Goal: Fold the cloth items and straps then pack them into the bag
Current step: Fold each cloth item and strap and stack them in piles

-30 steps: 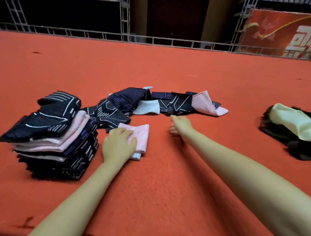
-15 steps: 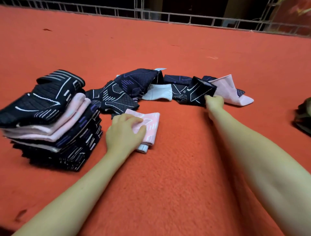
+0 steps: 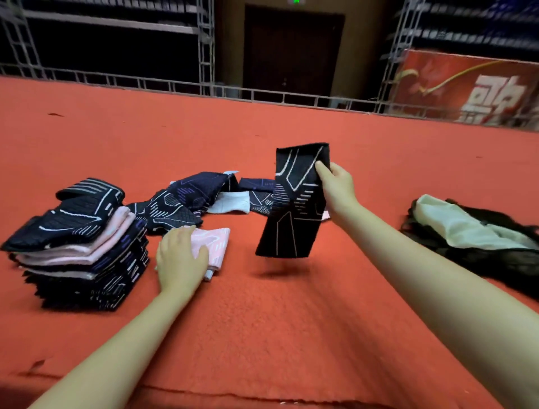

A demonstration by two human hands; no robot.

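Indoor event hall or stage area, shown by a raised platform covered in red carpet (image 3: 262,321), metal truss framing (image 3: 205,43) along its far edge, a red printed banner (image 3: 472,90), and a dark door (image 3: 291,52) beneath a green exit light (image 3: 296,1).

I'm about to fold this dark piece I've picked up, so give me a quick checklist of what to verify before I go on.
1. Right hand grips the dark patterned cloth: ok.
2. Cloth lifted off the red carpet, hanging free: ok.
3. Left hand free to help: not ok, it rests on the folded pink cloth.
4. Folded stack steady: ok, though its top piece sits skewed.
5. Bag open to receive items: cannot tell.
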